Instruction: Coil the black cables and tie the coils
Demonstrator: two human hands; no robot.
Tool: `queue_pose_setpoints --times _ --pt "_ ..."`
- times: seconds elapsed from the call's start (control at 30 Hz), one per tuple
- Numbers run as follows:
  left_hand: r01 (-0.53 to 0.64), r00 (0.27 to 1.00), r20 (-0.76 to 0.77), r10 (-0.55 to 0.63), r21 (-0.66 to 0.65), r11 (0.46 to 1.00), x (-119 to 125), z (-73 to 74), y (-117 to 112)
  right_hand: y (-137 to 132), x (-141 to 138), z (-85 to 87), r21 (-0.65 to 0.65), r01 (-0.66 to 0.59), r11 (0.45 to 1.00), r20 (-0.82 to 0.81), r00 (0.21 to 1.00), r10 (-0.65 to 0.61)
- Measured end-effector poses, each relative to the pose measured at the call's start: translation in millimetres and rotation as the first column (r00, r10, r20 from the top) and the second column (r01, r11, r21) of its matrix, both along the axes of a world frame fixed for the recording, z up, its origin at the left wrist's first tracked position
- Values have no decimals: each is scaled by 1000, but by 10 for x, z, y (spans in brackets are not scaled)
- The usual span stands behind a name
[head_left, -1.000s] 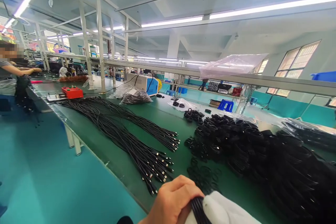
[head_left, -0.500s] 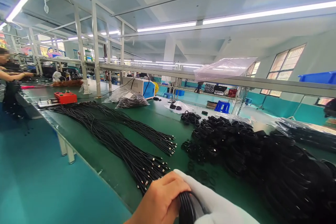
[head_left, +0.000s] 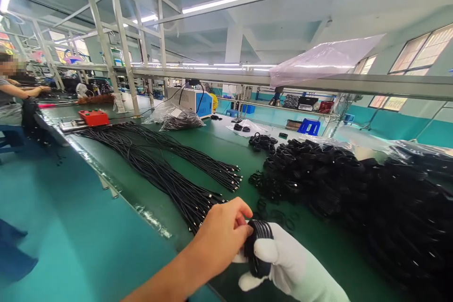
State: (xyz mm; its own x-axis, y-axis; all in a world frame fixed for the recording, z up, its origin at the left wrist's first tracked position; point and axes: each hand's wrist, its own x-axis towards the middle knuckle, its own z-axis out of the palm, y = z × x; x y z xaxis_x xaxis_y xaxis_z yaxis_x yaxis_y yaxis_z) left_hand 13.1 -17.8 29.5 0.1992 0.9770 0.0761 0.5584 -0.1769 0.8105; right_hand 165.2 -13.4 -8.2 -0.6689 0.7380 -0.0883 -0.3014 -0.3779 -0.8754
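My bare left hand [head_left: 221,236] is closed, its fingertips pinching the top of a small coil of black cable [head_left: 257,245]. My right hand [head_left: 288,266], in a white glove, wraps round the same coil from the right, thumb across its front. Both hands hover above the near edge of the green workbench [head_left: 215,148]. Just beyond my left hand lie long bundles of straight black cables [head_left: 166,170] with metal plug ends. To the right sits a large heap of coiled black cables [head_left: 354,188].
A red box [head_left: 94,117] lies at the bench's far left, with a blue-white machine [head_left: 193,100] and bagged cables [head_left: 177,118] behind. A white metal frame [head_left: 123,42] spans the bench. Another person [head_left: 14,92] works at the far left. Teal floor [head_left: 63,226] lies left.
Both hands have risen into fuller view with the coil. My left fingers moved from gripping the cable strands to pinching the coil's top, and the gloved thumb now crosses it.
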Motion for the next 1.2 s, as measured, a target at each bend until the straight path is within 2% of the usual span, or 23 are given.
queue_pose_setpoints --times 0.07,0.13,0.27,0.4,0.47,0.53,0.67,0.73,0.87,0.97,1.1,1.13,1.2 --pt "9 993 121 10 -158 987 15 -27 19 -6 -6 -21 -8 19 1000 -13 1000 -19" --pt "15 988 150 17 -209 978 25 -53 28 -18 -34 -32 -1 22 1000 -24 999 -22" --pt "-14 1000 -28 11 -126 992 39 -70 57 -45 -117 -56 13 33 999 -31 999 -33" --pt "11 982 -183 -37 -142 990 35 -31 119 -51 -156 -147 -34 10 999 -69 998 -13" --pt "19 975 -215 -49 -141 990 26 -13 133 -53 -159 -206 -72 45 996 -79 996 -50" --pt "45 976 -206 -66 -107 993 10 -22 130 -62 -166 -249 -105 84 991 -63 994 -91" --pt "147 985 -97 -139 82 986 -47 -126 138 -87 -199 -276 -141 14 990 -64 998 -23" --pt "165 986 -57 -159 112 980 -82 -172 161 -86 -208 -280 -154 4 988 -84 996 -17" --pt "162 987 -27 -159 139 977 -142 -218 140 -42 -191 -301 -248 106 963 -93 987 -133" --pt "164 983 -113 -142 219 962 -138 -339 16 -12 -211 -313 -263 175 949 -153 964 -220" --pt "228 959 -251 -133 401 887 -103 -550 -154 -8 -233 -276 -207 166 964 -251 943 -217" --pt "236 961 -232 -150 408 882 -111 -554 -173 -10 -212 -252 -229 170 958 -234 946 -224" --pt "243 969 -114 -217 333 911 -154 -478 -172 -14 -134 -191 -273 156 949 -158 966 -204"
